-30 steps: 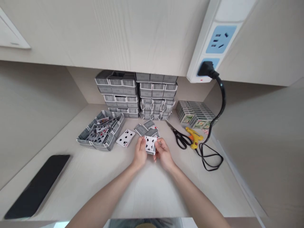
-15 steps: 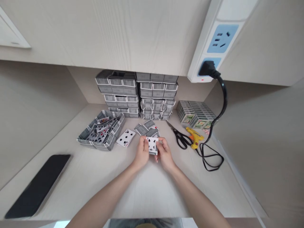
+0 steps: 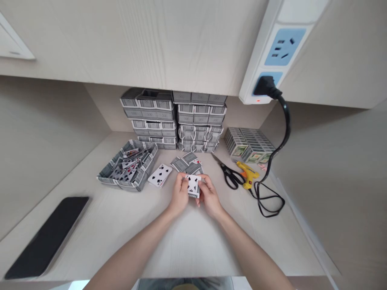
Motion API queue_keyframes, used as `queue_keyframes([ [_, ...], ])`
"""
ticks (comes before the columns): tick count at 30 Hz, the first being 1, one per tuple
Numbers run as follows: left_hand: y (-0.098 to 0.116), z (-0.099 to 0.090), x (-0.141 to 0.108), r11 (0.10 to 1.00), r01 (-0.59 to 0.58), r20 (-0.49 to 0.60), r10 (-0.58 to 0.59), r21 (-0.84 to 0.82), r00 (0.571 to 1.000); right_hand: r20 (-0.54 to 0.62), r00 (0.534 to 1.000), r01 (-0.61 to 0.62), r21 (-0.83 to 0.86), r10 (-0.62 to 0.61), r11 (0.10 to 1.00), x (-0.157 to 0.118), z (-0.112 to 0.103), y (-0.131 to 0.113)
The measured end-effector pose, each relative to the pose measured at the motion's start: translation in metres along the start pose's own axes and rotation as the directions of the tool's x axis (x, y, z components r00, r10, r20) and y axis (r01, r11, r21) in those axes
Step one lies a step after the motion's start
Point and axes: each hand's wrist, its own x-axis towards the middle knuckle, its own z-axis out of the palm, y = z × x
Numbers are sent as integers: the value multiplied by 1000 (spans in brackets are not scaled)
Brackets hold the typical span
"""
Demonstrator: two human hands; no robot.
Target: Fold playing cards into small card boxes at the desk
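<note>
Between both hands I hold a playing card, a seven of a black suit, face up. Along its lower and right edges a strip of grey patterned card back shows, so it seems folded or joined to another card. My left hand pinches its left side, thumb on the face. From the right, my right hand grips it with the thumb near the right edge. Just beyond my fingers lie several grey-backed cards, loosely spread. Left of my left hand is a small pile of cards topped by a five of spades.
A box made of folded cards holds loose cards at left. Stacked card-built boxes stand at the back. To the right are black scissors, a yellow glue gun with its cord, and packed card decks. A black phone lies front left.
Almost nothing differs. The held card has shifted very slightly to the left, with both hands keeping their grip.
</note>
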Motion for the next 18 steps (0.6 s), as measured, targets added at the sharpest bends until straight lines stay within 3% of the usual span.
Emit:
queue_keyframes([
  [18,-5,1,1,999,-16,26,18,-52,1000,-32,999,4,-28,-5,1000,0,-2,-1],
])
